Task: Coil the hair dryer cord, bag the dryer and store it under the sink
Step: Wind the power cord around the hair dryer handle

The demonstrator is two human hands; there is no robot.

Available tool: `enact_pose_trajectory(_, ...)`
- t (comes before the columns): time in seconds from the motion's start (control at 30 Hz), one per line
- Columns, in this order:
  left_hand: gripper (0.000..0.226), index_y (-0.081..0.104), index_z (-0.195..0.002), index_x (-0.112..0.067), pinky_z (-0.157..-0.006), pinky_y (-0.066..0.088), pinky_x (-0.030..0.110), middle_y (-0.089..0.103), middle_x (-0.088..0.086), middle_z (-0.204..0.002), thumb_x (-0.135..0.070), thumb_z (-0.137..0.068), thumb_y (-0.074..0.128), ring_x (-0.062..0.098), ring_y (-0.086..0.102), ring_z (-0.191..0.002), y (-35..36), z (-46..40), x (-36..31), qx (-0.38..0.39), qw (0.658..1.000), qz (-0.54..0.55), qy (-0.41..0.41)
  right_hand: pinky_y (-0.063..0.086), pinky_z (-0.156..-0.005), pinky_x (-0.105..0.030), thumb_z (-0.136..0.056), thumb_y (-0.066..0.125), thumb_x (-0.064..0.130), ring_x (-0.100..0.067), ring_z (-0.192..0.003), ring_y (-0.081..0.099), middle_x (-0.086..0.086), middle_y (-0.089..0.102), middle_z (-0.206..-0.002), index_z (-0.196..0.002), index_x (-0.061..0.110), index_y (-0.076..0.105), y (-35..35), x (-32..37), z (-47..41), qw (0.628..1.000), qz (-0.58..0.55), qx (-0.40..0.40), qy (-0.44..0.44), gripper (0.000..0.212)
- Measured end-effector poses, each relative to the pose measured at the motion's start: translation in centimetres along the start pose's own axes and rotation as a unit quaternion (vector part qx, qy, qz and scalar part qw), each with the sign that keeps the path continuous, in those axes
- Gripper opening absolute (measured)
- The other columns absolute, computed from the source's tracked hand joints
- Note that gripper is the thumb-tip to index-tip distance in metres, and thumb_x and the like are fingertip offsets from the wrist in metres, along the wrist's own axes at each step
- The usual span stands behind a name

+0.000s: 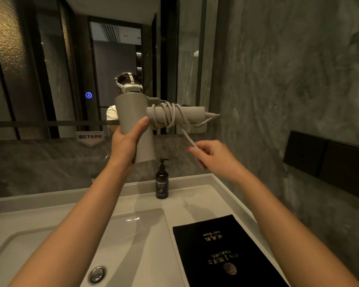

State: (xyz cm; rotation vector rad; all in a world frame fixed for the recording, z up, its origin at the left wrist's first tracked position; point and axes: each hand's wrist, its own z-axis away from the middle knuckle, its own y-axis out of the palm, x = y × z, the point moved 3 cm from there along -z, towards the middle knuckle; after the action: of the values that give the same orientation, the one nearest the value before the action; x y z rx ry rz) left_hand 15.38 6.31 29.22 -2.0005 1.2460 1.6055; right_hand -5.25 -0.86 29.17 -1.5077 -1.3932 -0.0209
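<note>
I hold a grey hair dryer (131, 112) up in front of the mirror. My left hand (125, 141) grips its barrel, and the handle points to the right. Several loops of the pale cord (170, 114) are wound around the handle. My right hand (211, 155) pinches the loose stretch of cord just below the handle, to the right of the dryer. A black hair dryer bag (222, 251) with gold print lies flat on the counter at the lower right.
A white sink basin (39, 245) with a metal drain (97, 274) is below my arms. A dark soap pump bottle (162, 181) stands at the back of the counter. Marble wall with a black panel (327, 160) on the right; mirror (50, 69) ahead.
</note>
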Motion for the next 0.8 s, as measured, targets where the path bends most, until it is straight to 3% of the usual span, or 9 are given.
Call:
enact_pose_trajectory(0.1, 0.065, 0.043, -0.128, -0.017, -0.076, 0.054, 0.035, 0.057, 0.005, -0.111, -0.039, -0.076, 0.073, 0.017, 0.060, -0.093, -0.5, -0.5, 0.2, -0.053, 0.997, -0.043, 0.025, 0.040, -0.055, -0.021, -0.092, 0.056, 0.031, -0.008, -0.059, 0.052, 0.005, 0.060, -0.066, -0.091, 0.022, 0.069, -1.4, 0.9, 0.8, 0.996, 0.080, 0.001, -0.034, 0.016)
enact_pose_trajectory(0.2, 0.062, 0.045, -0.126, -0.015, -0.074, 0.050, 0.031, 0.056, 0.007, -0.110, -0.035, -0.075, 0.075, 0.019, 0.058, -0.091, -1.0, -0.6, 0.6, -0.052, 0.989, -0.127, 0.051, 0.038, -0.053, -0.013, -0.091, 0.057, 0.032, -0.003, -0.060, 0.053, 0.009, 0.062, -0.070, -0.091, 0.028, 0.069, -3.9, 2.1, 1.1, 0.991, 0.098, -0.033, -0.081, 0.013)
enact_pose_trajectory(0.3, 0.058, 0.046, -0.120, -0.018, -0.066, 0.049, 0.030, 0.057, 0.004, -0.101, -0.036, -0.073, 0.076, 0.017, 0.058, -0.085, -1.4, 0.0, 0.9, 0.038, 0.986, -0.159, 0.045, 0.042, -0.060, -0.009, -0.089, 0.062, 0.026, 0.006, -0.067, 0.059, 0.015, 0.065, -0.074, -0.091, 0.026, 0.071, -6.3, 2.9, 0.4, 0.991, 0.049, -0.064, -0.107, 0.010)
enact_pose_trajectory(0.37, 0.071, 0.052, -0.114, -0.021, -0.065, 0.052, 0.032, 0.062, 0.006, -0.100, -0.051, -0.056, 0.080, 0.021, 0.063, -0.086, -1.8, 0.3, 1.1, 0.119, 0.978, -0.167, 0.021, 0.046, -0.067, -0.009, -0.085, 0.067, 0.020, 0.005, -0.072, 0.062, 0.015, 0.069, -0.075, -0.088, 0.023, 0.073, -7.5, 3.0, -0.1, 0.992, -0.007, -0.063, -0.112, 0.007)
enact_pose_trajectory(0.43, 0.087, 0.057, -0.108, -0.024, -0.064, 0.053, 0.033, 0.066, 0.008, -0.097, -0.067, -0.036, 0.079, 0.022, 0.066, -0.083, -1.9, 0.8, 1.2, 0.177, 0.970, -0.164, -0.001, 0.045, -0.062, -0.008, -0.083, 0.069, 0.017, 0.005, -0.066, 0.061, 0.017, 0.069, -0.067, -0.086, 0.020, 0.074, -7.9, 2.8, -0.4, 0.991, -0.050, -0.051, -0.110, 0.007)
enact_pose_trajectory(0.63, 0.095, 0.060, -0.105, -0.015, -0.056, 0.057, 0.031, 0.072, 0.006, -0.077, -0.062, -0.026, 0.085, 0.019, 0.068, -0.066, -0.3, 1.3, 1.7, 0.261, 0.963, -0.025, -0.069, 0.042, -0.051, -0.010, -0.086, 0.062, 0.010, 0.002, -0.053, 0.056, 0.014, 0.066, -0.054, -0.076, 0.019, 0.074, -4.1, 0.5, -0.3, 0.982, -0.169, -0.058, -0.053, 0.018)
enact_pose_trajectory(0.7, 0.090, 0.061, -0.105, -0.015, -0.057, 0.057, 0.031, 0.071, 0.008, -0.081, -0.057, -0.029, 0.086, 0.018, 0.068, -0.066, 0.3, 1.4, 2.1, 0.239, 0.966, 0.021, -0.093, 0.046, -0.053, -0.010, -0.087, 0.054, -0.007, 0.001, -0.054, 0.060, 0.013, 0.064, -0.050, -0.080, 0.004, 0.068, -2.5, -0.3, -0.2, 0.960, -0.262, -0.098, 0.005, 0.019)
enact_pose_trajectory(0.73, 0.084, 0.060, -0.107, -0.016, -0.059, 0.057, 0.032, 0.070, 0.008, -0.085, -0.054, -0.036, 0.085, 0.018, 0.068, -0.069, 0.4, 1.2, 2.3, 0.221, 0.970, 0.033, -0.098, 0.046, -0.055, -0.012, -0.087, 0.051, -0.012, -0.002, -0.055, 0.059, 0.010, 0.063, -0.051, -0.076, 0.005, 0.063, -1.7, -0.6, 0.0, 0.935, -0.328, -0.128, 0.053, 0.024)
enact_pose_trajectory(0.8, 0.072, 0.058, -0.113, -0.018, -0.063, 0.058, 0.036, 0.068, 0.010, -0.095, -0.050, -0.051, 0.077, 0.021, 0.067, -0.077, 0.6, 1.0, 2.6, 0.176, 0.979, 0.048, -0.089, 0.040, -0.053, -0.019, -0.091, 0.053, 0.001, -0.005, -0.053, 0.049, 0.005, 0.054, -0.054, -0.072, 0.011, 0.060, 0.0, -1.5, 0.3, 0.916, -0.351, -0.162, 0.104, 0.023)
